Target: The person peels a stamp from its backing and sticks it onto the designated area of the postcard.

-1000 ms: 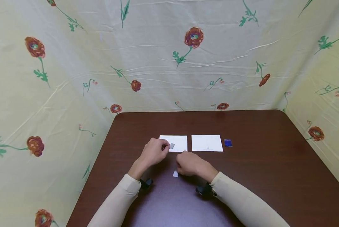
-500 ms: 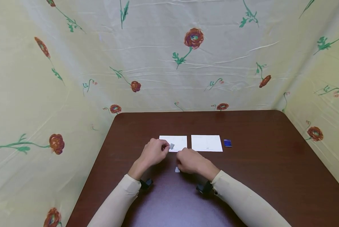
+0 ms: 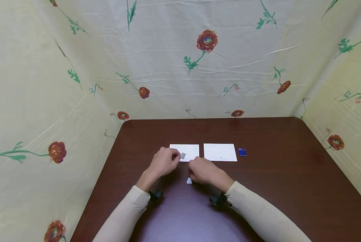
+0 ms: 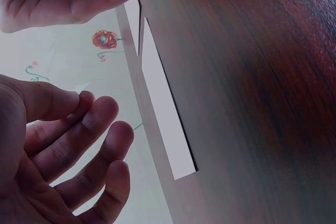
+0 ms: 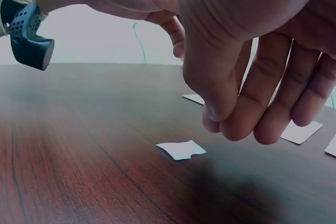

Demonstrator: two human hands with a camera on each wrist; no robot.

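My left hand (image 3: 164,160) pinches a small grey translucent piece of film (image 3: 183,155) between thumb and forefinger, in front of the left white card (image 3: 191,151). In the left wrist view the film (image 4: 90,84) is a faint pale sliver above the fingertips, and the other fingers are loosely bent. My right hand (image 3: 205,170) is close by, thumb tip against curled fingers; nothing shows between them. Below it a small white scrap of paper (image 3: 189,180) lies on the table. The right wrist view shows this scrap (image 5: 181,149) slightly curled, with an uneven edge, apart from the fingertips.
The right white card (image 3: 220,152) lies beside the left one on the dark brown table (image 3: 259,188). Right of it is a small dark blue square (image 3: 242,152). Flower-patterned cloth (image 3: 162,50) surrounds the table at the back and sides.
My right hand has shifted slightly away from me and to the right, and the paper scrap has moved the same way. The left hand with the film has stayed put.
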